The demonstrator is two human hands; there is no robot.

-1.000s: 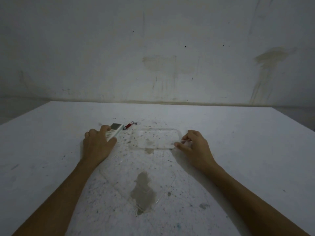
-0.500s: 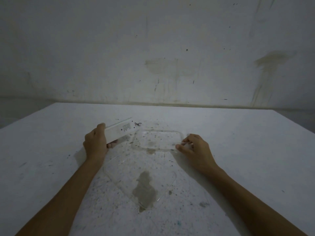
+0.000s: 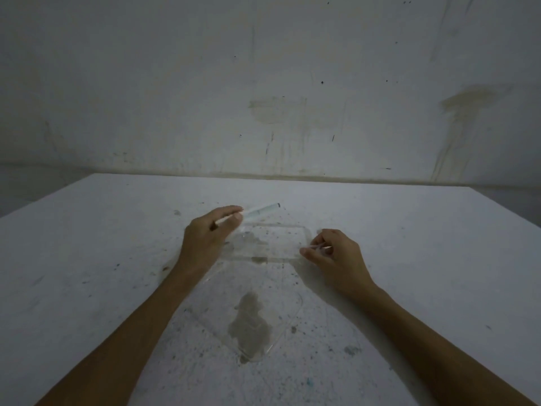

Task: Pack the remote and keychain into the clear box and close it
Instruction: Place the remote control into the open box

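The left hand (image 3: 209,235) sits a little left of the frame's centre, fingers curled round one end of the white remote (image 3: 259,211), thumb under and fingers over. The remote is seen nearly edge-on, a thin pale bar. Its long axis runs from the hand up and to the right, with the free end, which carries a small dark tip, pointing toward the upper right and tilted slightly up. It hangs over the far left corner of the clear box (image 3: 272,241); whether it touches the rim cannot be told. The end inside the grip is covered by the fingers, and no buttons can be made out.

The right hand (image 3: 333,254) is just right of centre, loosely curled, thumb and forefinger pinched on the box's right rim. The box is a shallow transparent tray at the middle of the frame, its long side running left to right; its walls are faint and partly lost against the speckled white table (image 3: 87,273).

Below it, toward the bottom centre, lies the clear lid (image 3: 281,312), flat and skewed at an angle, with a brownish stain showing through it. Its near edges are hard to trace.

The keychain cannot be picked out in this dim view.
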